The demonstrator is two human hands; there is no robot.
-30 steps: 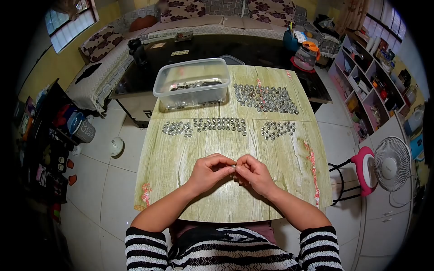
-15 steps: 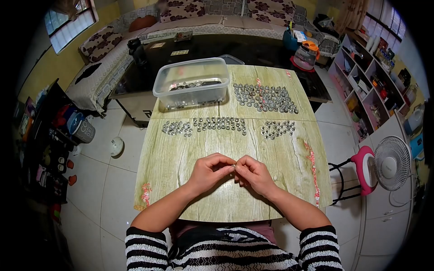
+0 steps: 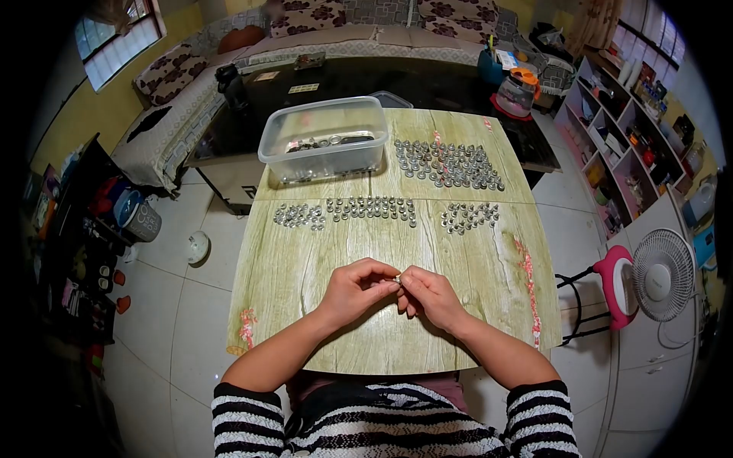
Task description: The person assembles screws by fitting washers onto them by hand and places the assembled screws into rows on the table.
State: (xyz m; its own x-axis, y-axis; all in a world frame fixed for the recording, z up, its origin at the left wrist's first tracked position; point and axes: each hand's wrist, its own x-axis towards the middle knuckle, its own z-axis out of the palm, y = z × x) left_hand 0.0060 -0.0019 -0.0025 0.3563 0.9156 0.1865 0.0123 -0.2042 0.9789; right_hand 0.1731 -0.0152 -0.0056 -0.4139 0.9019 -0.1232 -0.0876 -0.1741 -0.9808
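Over the near middle of the wood-patterned table [image 3: 359, 336], my left hand [image 3: 353, 294] and my right hand [image 3: 434, 296] meet at their fingertips. Both are closed in a pinch around one small shiny metal piece [image 3: 397, 280], mostly covered by the fingers. Beyond the hands stand groups of small metal parts: a flat shiny cluster [image 3: 296, 216] at the left, short rows [image 3: 371, 208] in the middle and a smaller group [image 3: 469, 218] at the right. Farther back, a large block of pointed metal parts [image 3: 447, 166] stands in rows.
A clear plastic tub [image 3: 324, 159] with metal pieces inside stands at the table's back left. Behind is a dark glossy table [image 3: 343, 76] with a jug [image 3: 518, 95]. A fan [image 3: 661, 276] and a pink-rimmed stool [image 3: 620, 287] are at the right.
My right fingers have shifted slightly and rolled around the small metal piece. My left hand stays almost in place, and the groups of parts are unchanged.
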